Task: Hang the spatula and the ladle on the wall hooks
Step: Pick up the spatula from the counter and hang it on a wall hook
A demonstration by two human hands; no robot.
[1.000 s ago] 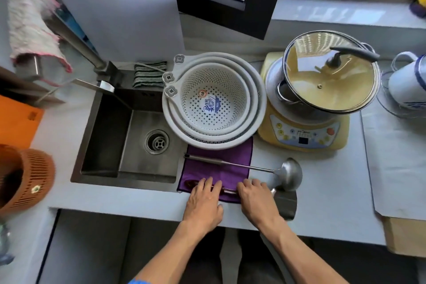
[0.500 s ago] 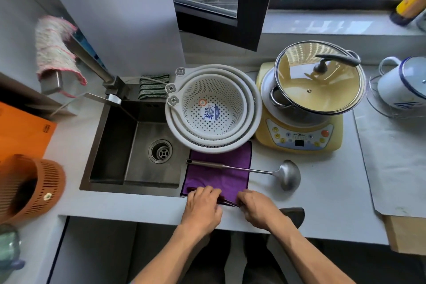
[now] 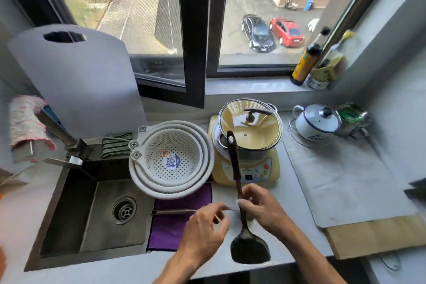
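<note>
My right hand is shut on the mid-handle of the dark spatula. The spatula is raised above the counter, handle end pointing away toward the pot, blade down near the counter's front edge. My left hand hovers beside it with fingers loosely curled and holds nothing. The metal ladle's handle lies across the purple cloth; my hands hide its bowl. No wall hooks are in view.
A sink lies left, with stacked white colanders behind the cloth. A lidded pot sits on a yellow cooker. A white cutting board leans at the back left. An enamel kettle stands right, bottles on the sill.
My right hand has lifted the spatula off the cloth and turned it upright. My left hand has let go. The view has tilted up to show the window.
</note>
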